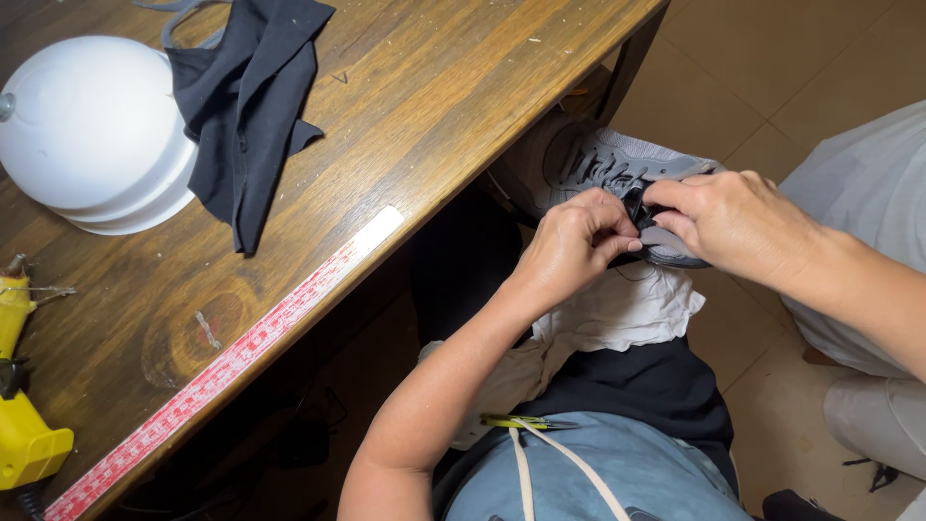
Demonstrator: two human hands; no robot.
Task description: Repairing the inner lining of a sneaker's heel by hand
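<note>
A grey sneaker (603,159) with dark laces rests on my knee beside the wooden table (415,106). My left hand (577,241) pinches the shoe's heel end with fingers curled closed on it. My right hand (735,220) grips the same end from the right, fingertips touching the dark trim between both hands. White cloth (627,309) lies on my lap under the shoe. A yellow-handled tool (521,422) lies on my lap near my waist.
On the table sit a white dome-shaped lamp shade (92,130), black fabric (246,96), a yellow glue gun (19,425) at the left edge, and a red-and-white ruler strip (231,362) along the front edge. Tiled floor (772,68) lies to the right.
</note>
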